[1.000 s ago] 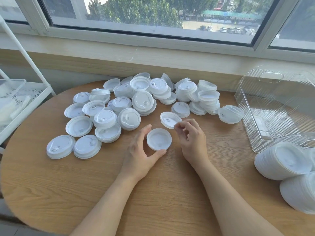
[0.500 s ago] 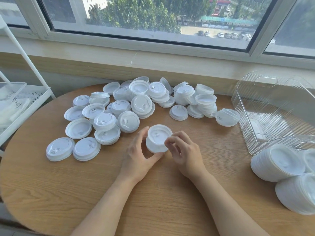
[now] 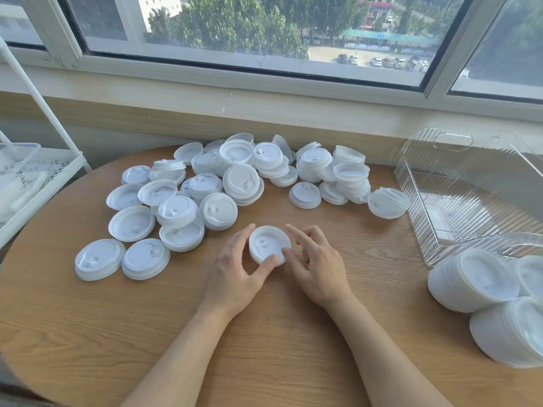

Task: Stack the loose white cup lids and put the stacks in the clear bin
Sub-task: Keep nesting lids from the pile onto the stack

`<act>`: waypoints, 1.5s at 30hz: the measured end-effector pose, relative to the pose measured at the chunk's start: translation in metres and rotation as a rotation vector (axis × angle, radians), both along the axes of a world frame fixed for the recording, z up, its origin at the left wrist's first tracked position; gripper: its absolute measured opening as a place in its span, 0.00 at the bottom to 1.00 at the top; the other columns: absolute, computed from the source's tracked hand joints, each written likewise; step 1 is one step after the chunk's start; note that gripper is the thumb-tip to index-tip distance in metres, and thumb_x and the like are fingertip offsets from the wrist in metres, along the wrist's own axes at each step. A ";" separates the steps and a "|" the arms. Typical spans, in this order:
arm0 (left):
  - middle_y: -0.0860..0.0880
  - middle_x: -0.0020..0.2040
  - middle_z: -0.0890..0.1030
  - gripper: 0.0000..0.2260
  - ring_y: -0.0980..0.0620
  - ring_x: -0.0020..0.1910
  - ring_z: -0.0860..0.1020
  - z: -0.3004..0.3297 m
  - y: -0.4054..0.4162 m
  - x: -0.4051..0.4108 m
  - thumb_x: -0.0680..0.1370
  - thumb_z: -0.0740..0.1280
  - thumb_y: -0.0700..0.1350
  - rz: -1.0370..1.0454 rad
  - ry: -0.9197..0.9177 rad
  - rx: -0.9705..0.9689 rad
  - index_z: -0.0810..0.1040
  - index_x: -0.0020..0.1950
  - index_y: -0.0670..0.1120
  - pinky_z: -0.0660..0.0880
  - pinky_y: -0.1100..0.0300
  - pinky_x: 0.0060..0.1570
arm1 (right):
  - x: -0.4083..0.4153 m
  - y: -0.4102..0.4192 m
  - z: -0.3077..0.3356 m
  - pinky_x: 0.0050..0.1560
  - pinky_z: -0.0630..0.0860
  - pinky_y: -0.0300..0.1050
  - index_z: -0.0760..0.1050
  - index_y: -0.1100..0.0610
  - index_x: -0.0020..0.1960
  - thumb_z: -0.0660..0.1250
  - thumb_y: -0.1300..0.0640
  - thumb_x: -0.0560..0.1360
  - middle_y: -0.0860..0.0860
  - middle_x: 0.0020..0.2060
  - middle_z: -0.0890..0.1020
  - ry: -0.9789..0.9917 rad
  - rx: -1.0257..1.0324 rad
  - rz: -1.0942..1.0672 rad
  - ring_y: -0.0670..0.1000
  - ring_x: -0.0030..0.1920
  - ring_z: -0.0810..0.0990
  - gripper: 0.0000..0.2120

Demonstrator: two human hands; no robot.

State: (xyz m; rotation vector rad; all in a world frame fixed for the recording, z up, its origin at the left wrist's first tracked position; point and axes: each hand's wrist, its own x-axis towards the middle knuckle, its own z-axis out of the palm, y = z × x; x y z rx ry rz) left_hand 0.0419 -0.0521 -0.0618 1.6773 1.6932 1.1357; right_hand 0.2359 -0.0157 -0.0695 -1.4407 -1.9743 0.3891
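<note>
Second lid now seated flat on small lid stack (image 3: 269, 245), left hand (image 3: 235, 274) cupping its rim, right hand (image 3: 316, 267) relaxed, thumb touching, bare counter (image 3: 352, 230) toward clear bin (image 3: 470, 195) at 2 o'clock.

A round wooden table (image 3: 88, 333) stands below a sunlit window (image 3: 264, 30), white rack (image 3: 44, 177) beside.

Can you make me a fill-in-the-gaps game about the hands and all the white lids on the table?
1. The left hand grips a small stack of white plastic cup lids between its thumb and ____.
2. The right hand touches that stack on its ____ side.
3. The clear ribbed plastic bin stands at the ____ edge of the round wooden table.
4. The tall finished lid stacks lie on the table, ____ the bin.

Missing words: fingers; right; right; outside
</note>
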 end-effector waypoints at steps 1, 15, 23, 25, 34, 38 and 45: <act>0.56 0.74 0.75 0.33 0.59 0.72 0.72 0.000 0.000 0.000 0.76 0.75 0.59 0.001 0.005 0.005 0.72 0.78 0.50 0.74 0.50 0.69 | 0.000 0.000 -0.001 0.41 0.80 0.51 0.73 0.41 0.74 0.60 0.35 0.80 0.38 0.54 0.72 -0.010 -0.007 0.000 0.40 0.36 0.73 0.25; 0.49 0.69 0.79 0.35 0.53 0.71 0.70 -0.008 0.003 0.000 0.74 0.68 0.65 0.006 0.177 0.041 0.75 0.74 0.43 0.54 0.75 0.71 | -0.002 0.000 0.002 0.42 0.80 0.49 0.77 0.39 0.70 0.58 0.34 0.78 0.38 0.47 0.74 -0.048 -0.071 -0.023 0.42 0.37 0.76 0.25; 0.50 0.68 0.80 0.37 0.50 0.71 0.73 -0.009 0.004 0.001 0.74 0.64 0.68 0.014 0.243 0.012 0.77 0.73 0.44 0.63 0.60 0.72 | -0.003 0.003 0.000 0.42 0.79 0.47 0.78 0.40 0.70 0.61 0.34 0.77 0.39 0.46 0.76 -0.058 -0.068 -0.027 0.41 0.38 0.76 0.24; 0.50 0.68 0.80 0.37 0.51 0.71 0.72 -0.009 0.004 0.001 0.74 0.63 0.69 0.016 0.244 0.007 0.77 0.73 0.44 0.61 0.62 0.71 | -0.002 0.003 -0.001 0.43 0.79 0.47 0.78 0.39 0.69 0.60 0.34 0.77 0.39 0.45 0.76 -0.052 -0.070 -0.027 0.41 0.38 0.77 0.24; 0.49 0.70 0.79 0.45 0.49 0.70 0.73 -0.005 0.002 0.003 0.68 0.67 0.73 0.025 0.217 -0.018 0.71 0.78 0.46 0.63 0.59 0.69 | 0.001 0.008 0.000 0.44 0.76 0.42 0.80 0.41 0.68 0.65 0.34 0.75 0.40 0.45 0.78 0.085 -0.091 0.024 0.45 0.38 0.78 0.24; 0.49 0.70 0.78 0.42 0.49 0.70 0.72 -0.004 0.003 0.002 0.70 0.78 0.64 0.075 0.158 -0.016 0.71 0.78 0.46 0.64 0.61 0.69 | 0.003 0.025 -0.003 0.43 0.77 0.47 0.77 0.45 0.71 0.67 0.35 0.75 0.43 0.44 0.76 0.129 -0.031 -0.136 0.45 0.37 0.75 0.28; 0.51 0.71 0.78 0.41 0.53 0.70 0.71 -0.005 0.004 0.001 0.69 0.79 0.61 0.077 0.142 0.003 0.71 0.77 0.47 0.61 0.64 0.69 | 0.005 0.070 0.004 0.47 0.69 0.47 0.66 0.44 0.80 0.67 0.38 0.80 0.47 0.53 0.76 -0.072 -0.074 -0.358 0.50 0.48 0.78 0.32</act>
